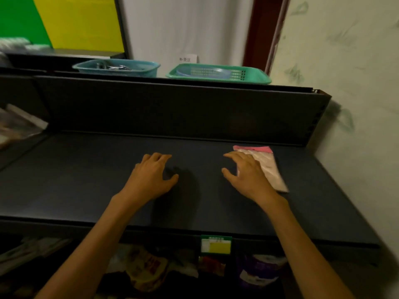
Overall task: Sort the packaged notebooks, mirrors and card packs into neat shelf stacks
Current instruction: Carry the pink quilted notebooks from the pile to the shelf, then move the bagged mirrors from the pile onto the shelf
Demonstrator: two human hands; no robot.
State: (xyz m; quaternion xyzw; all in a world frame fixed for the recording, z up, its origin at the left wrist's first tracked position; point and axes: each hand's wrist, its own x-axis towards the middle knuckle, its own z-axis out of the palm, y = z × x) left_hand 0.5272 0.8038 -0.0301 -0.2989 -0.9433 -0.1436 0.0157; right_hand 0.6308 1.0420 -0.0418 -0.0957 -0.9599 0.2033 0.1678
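Left hand (pixel 151 178) and right hand (pixel 248 175): fingers spread, holding nothing. Risk: the right hand's edge may nudge the pink pack (pixel 267 167) askew on the shelf (pixel 86 180).

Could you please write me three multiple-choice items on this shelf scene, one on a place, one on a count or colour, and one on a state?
1. Where does the pink-topped packet lie?
A. On the dark shelf, right part, beside the right hand
B. In the green basket
C. On the floor

2. How many plastic baskets stand on top of the shelf unit?
A. One
B. Two
C. Four

3. How is the left hand?
A. Gripping a notebook
B. Holding a basket
C. Over the shelf, holding nothing

Answers:
1. A: the packet lies flat on the shelf, partly hidden by the right hand.
2. B: a blue basket and a green basket stand side by side up there.
3. C: its loosely curved fingers enclose nothing.
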